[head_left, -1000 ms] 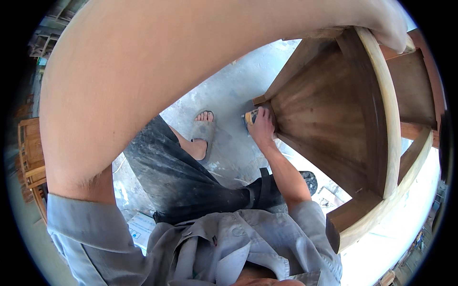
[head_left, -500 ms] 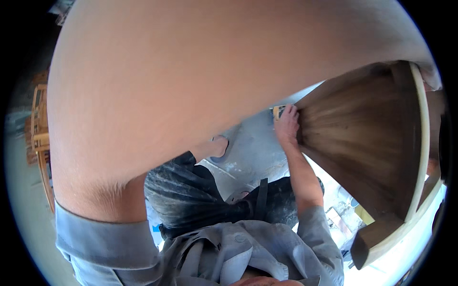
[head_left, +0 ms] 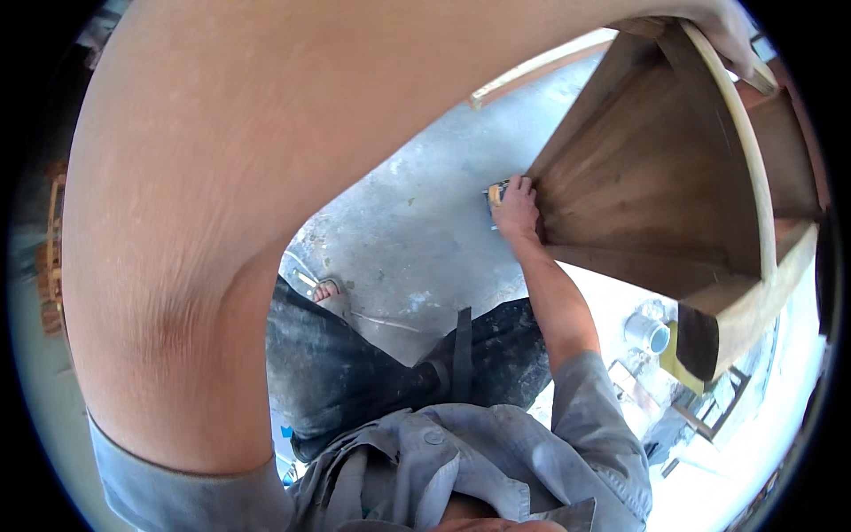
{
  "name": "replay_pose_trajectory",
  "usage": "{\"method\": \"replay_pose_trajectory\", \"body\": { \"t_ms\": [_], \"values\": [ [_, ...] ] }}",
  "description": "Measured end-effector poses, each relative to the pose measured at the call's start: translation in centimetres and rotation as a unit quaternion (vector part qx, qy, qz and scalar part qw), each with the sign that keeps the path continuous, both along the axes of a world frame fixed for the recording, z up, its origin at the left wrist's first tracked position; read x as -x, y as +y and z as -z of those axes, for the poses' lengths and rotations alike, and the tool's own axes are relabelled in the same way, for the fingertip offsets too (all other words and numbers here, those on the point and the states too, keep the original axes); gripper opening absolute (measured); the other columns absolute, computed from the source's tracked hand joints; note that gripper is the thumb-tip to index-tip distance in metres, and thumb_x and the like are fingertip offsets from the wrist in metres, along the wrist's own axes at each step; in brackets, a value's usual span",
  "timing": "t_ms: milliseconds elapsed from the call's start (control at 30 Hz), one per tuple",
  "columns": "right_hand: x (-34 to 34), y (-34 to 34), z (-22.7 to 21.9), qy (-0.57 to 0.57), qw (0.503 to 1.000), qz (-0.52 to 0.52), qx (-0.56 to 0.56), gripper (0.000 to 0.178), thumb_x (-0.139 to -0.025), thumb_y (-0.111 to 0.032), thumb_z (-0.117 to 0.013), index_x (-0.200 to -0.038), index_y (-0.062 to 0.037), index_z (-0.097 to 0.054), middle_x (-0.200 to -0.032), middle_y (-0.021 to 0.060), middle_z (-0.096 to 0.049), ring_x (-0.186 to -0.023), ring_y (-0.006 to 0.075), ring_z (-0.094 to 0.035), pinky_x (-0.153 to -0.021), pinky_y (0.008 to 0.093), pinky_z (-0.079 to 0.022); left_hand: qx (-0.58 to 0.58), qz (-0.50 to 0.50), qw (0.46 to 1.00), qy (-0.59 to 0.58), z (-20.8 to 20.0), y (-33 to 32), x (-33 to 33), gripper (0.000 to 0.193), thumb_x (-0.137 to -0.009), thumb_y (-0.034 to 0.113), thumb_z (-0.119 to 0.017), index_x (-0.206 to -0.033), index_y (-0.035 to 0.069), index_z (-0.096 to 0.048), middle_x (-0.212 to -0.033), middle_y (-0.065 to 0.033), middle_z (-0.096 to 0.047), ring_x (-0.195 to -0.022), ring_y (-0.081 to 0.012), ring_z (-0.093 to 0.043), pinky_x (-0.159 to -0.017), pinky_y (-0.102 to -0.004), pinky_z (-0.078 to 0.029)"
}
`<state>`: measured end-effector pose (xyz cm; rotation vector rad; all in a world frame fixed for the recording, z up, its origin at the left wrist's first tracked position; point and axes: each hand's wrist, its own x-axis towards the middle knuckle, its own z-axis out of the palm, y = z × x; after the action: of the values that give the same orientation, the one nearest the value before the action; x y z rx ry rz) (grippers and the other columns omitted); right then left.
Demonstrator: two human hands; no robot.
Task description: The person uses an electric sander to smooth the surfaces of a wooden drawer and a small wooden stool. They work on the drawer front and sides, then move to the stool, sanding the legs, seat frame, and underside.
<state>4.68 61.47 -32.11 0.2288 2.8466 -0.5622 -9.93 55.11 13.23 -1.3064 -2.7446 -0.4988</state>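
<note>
Nearest: left hand [head_left: 729, 40] is curled over the pale curved rim [head_left: 753, 168] of a wooden furniture frame [head_left: 647, 168], apparently steadying it. Frame sits on the person's right, looks already assembled; inner panel is brown with uneven lighter streaks, rim much paler. Farther down, right hand [head_left: 517, 211] grips a blocky yellow-and-dark handheld tool [head_left: 496, 192] at the frame's far, narrow end; contact face hidden. Tool work there looks under way, not finished; can't tell how much surface is done or left. Beyond: concrete floor [head_left: 417, 222], grey bucket [head_left: 647, 334] at right.
</note>
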Motion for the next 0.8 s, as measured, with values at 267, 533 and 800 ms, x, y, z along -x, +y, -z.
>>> {"method": "replay_pose_trajectory", "body": {
  "t_ms": [267,533,800],
  "values": [
    [-10.7,-4.4,-6.6,-0.004,0.990,-0.096,0.100,0.064,-0.080,-0.022,-0.081,-0.133,-0.0043,-0.049,-0.129,0.0181,-0.056,-0.121,0.0411,-0.056,-0.098,0.0484,-0.053,-0.019,0.021,1.000,-0.007,0.6,-1.5,0.3,0.051,-0.083,0.046,-0.069,-0.098,-0.001,-0.077,-0.081,-0.0195,-0.073,-0.071,-0.0291,-0.069,-0.067,-0.0411,-0.057],
    [-16.9,-7.9,-10.5,0.058,0.964,-0.231,0.119,0.068,-0.076,-0.022,-0.084,-0.133,-0.0029,-0.051,-0.127,0.0161,-0.057,-0.118,0.0371,-0.058,-0.089,0.0461,-0.057,-0.088,0.046,0.995,-0.012,1.1,-3.4,-0.4,0.051,-0.083,0.046,-0.069,-0.098,-0.001,-0.078,-0.080,-0.0195,-0.072,-0.070,-0.0289,-0.069,-0.066,-0.0410,-0.057],
    [-17.6,-11.9,-7.0,0.087,0.937,-0.293,0.169,0.069,-0.079,-0.028,-0.083,-0.137,-0.0068,-0.051,-0.133,0.0169,-0.056,-0.127,0.0379,-0.054,-0.095,0.0512,-0.054,-0.198,0.003,0.979,-0.036,1.3,-13.7,-4.6,0.057,-0.083,0.051,-0.070,-0.095,-0.005,-0.071,-0.082,-0.0244,-0.071,-0.078,-0.0349,-0.070,-0.075,-0.0438,-0.056]
  ]
}}
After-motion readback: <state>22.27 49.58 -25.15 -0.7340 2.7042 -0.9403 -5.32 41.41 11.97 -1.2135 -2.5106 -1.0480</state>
